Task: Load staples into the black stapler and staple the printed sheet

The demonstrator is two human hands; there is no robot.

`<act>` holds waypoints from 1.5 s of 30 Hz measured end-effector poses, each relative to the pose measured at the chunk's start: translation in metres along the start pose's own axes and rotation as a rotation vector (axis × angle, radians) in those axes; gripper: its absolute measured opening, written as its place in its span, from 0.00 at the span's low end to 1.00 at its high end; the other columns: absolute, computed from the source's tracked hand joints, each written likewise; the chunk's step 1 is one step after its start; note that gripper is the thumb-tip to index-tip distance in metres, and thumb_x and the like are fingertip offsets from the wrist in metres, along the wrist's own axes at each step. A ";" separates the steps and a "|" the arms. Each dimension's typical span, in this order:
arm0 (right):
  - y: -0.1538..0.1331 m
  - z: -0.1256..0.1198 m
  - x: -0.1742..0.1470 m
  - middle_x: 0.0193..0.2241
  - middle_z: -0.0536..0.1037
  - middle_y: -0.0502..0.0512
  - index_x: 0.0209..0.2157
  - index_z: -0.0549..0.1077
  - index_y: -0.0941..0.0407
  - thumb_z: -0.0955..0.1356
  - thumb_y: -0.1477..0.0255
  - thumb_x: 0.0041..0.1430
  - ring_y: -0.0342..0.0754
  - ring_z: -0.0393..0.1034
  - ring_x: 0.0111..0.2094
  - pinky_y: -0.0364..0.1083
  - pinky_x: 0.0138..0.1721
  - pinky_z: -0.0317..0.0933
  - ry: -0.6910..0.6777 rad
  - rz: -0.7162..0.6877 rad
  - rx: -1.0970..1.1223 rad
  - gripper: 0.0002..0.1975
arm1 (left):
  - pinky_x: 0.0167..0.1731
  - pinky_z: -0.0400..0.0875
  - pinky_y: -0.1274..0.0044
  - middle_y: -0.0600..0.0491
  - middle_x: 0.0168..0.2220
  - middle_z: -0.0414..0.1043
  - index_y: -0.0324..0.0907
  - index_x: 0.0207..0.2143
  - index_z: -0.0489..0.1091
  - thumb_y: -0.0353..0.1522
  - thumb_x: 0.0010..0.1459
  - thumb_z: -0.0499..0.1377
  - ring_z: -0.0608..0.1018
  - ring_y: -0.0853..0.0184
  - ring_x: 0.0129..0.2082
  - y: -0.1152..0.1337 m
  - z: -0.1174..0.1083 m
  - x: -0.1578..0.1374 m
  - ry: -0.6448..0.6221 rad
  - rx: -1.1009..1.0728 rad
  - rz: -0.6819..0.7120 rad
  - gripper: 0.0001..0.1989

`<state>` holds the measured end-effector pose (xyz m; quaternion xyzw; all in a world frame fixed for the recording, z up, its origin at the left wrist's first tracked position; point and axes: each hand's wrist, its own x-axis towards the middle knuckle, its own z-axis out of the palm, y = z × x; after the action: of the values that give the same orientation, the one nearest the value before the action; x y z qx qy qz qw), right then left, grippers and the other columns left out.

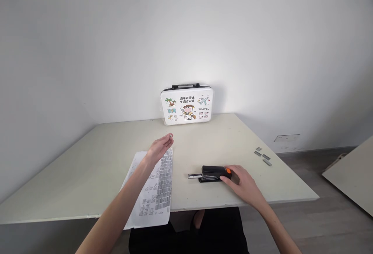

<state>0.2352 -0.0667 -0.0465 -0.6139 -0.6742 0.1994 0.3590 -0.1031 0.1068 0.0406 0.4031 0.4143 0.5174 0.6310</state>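
A black stapler (212, 170) with an orange button lies on the table, its metal staple tray (194, 176) sticking out to the left. My right hand (243, 186) is closed around the stapler's right end, thumb in front and fingers behind. My left hand (159, 148) is raised over the top of a stack of printed paper sheets (148, 197). Its fingers are pressed together, with a tiny pale spot at the tips that is too small to make out. The sheets hang slightly over the table's front edge, and my left forearm covers part of them.
Several strips of staples (266, 156) lie near the right edge of the pale table (221, 137). A white case (186, 106) with cartoon prints stands at the back against the wall. My legs (218, 232) are below the front edge.
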 end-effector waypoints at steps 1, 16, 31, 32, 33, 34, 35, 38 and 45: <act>0.000 0.000 0.000 0.49 0.79 0.57 0.48 0.75 0.48 0.66 0.49 0.65 0.59 0.72 0.52 0.56 0.52 0.68 -0.001 0.000 0.003 0.20 | 0.59 0.73 0.71 0.44 0.46 0.80 0.34 0.43 0.80 0.25 0.65 0.62 0.82 0.67 0.45 0.001 0.004 -0.006 -0.017 0.009 -0.009 0.07; -0.002 0.000 -0.005 0.52 0.77 0.58 0.53 0.72 0.47 0.66 0.51 0.66 0.59 0.71 0.54 0.58 0.53 0.69 0.039 -0.014 0.008 0.21 | 0.63 0.68 0.61 0.43 0.50 0.82 0.38 0.54 0.76 0.43 0.59 0.69 0.82 0.55 0.52 -0.003 0.044 -0.081 -0.259 0.345 0.010 0.25; -0.104 0.022 0.022 0.41 0.81 0.54 0.49 0.77 0.47 0.65 0.68 0.72 0.53 0.76 0.45 0.55 0.48 0.68 0.244 -0.567 -0.026 0.10 | 0.63 0.65 0.64 0.48 0.48 0.83 0.44 0.57 0.75 0.45 0.61 0.67 0.81 0.56 0.53 -0.001 0.069 -0.130 -0.357 0.496 -0.155 0.25; -0.104 0.024 0.022 0.40 0.81 0.54 0.48 0.77 0.48 0.66 0.69 0.72 0.52 0.76 0.43 0.54 0.46 0.68 0.261 -0.586 -0.022 0.09 | 0.63 0.65 0.64 0.48 0.48 0.83 0.43 0.57 0.75 0.45 0.61 0.66 0.81 0.56 0.53 -0.002 0.068 -0.131 -0.358 0.491 -0.159 0.26; -0.104 0.025 0.022 0.39 0.81 0.54 0.47 0.77 0.48 0.66 0.69 0.72 0.52 0.76 0.41 0.53 0.45 0.68 0.278 -0.604 -0.017 0.08 | 0.63 0.66 0.65 0.47 0.48 0.83 0.43 0.58 0.75 0.46 0.61 0.66 0.81 0.56 0.54 -0.003 0.067 -0.132 -0.360 0.490 -0.160 0.26; -0.104 0.026 0.021 0.39 0.81 0.54 0.46 0.77 0.49 0.67 0.70 0.72 0.51 0.76 0.41 0.53 0.45 0.68 0.290 -0.616 -0.013 0.07 | 0.63 0.66 0.65 0.48 0.48 0.83 0.43 0.58 0.74 0.46 0.61 0.66 0.80 0.57 0.54 -0.005 0.066 -0.132 -0.362 0.494 -0.158 0.27; -0.103 0.026 0.021 0.39 0.81 0.54 0.46 0.77 0.49 0.67 0.70 0.71 0.51 0.75 0.41 0.52 0.45 0.67 0.294 -0.621 -0.010 0.06 | 0.62 0.66 0.65 0.48 0.48 0.82 0.43 0.58 0.74 0.47 0.62 0.65 0.80 0.57 0.54 -0.006 0.064 -0.132 -0.367 0.501 -0.151 0.27; -0.099 0.026 0.021 0.42 0.80 0.54 0.46 0.76 0.50 0.67 0.70 0.72 0.52 0.74 0.44 0.53 0.46 0.67 0.251 -0.577 -0.040 0.06 | 0.61 0.68 0.65 0.49 0.50 0.81 0.45 0.56 0.74 0.49 0.64 0.62 0.79 0.57 0.55 -0.011 0.058 -0.132 -0.341 0.579 -0.062 0.25; -0.082 0.038 0.023 0.49 0.78 0.56 0.42 0.77 0.50 0.68 0.71 0.70 0.58 0.69 0.54 0.59 0.53 0.64 0.106 -0.516 -0.220 0.05 | 0.53 0.73 0.67 0.51 0.45 0.83 0.45 0.47 0.74 0.46 0.65 0.58 0.81 0.59 0.50 -0.026 0.032 -0.126 -0.186 0.873 0.180 0.16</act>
<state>0.1511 -0.0511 -0.0080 -0.4666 -0.8061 -0.0054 0.3640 -0.0804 -0.0236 0.0397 0.7104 0.4984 0.3088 0.3892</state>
